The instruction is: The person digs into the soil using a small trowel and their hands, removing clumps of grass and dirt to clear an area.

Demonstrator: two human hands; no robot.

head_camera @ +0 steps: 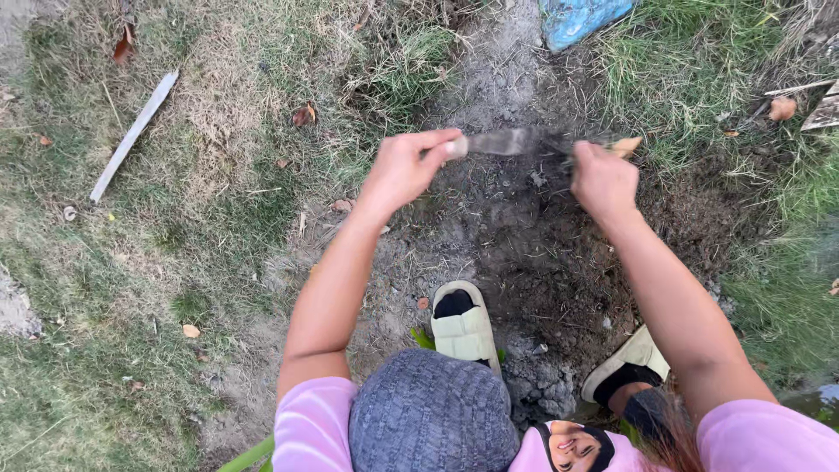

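A long grey metal blade (pixel 507 142) is held level over a patch of dark dug soil (pixel 559 245). My left hand (pixel 406 166) pinches the blade's left end between fingers and thumb. Closed around the other end, my right hand (pixel 603 179) grips what looks like a pale wooden handle (pixel 627 145) that pokes out past the fingers. The blade is blurred. Both arms reach forward from pink sleeves. My feet in cream slippers (pixel 466 328) stand at the near edge of the soil.
Grass surrounds the soil patch. A pale flat stick (pixel 133 133) lies at the left. A blue object (pixel 577 17) sits at the top edge. Wooden scraps (pixel 821 109) lie at the right. A grey knitted cap (pixel 433 415) fills the bottom middle.
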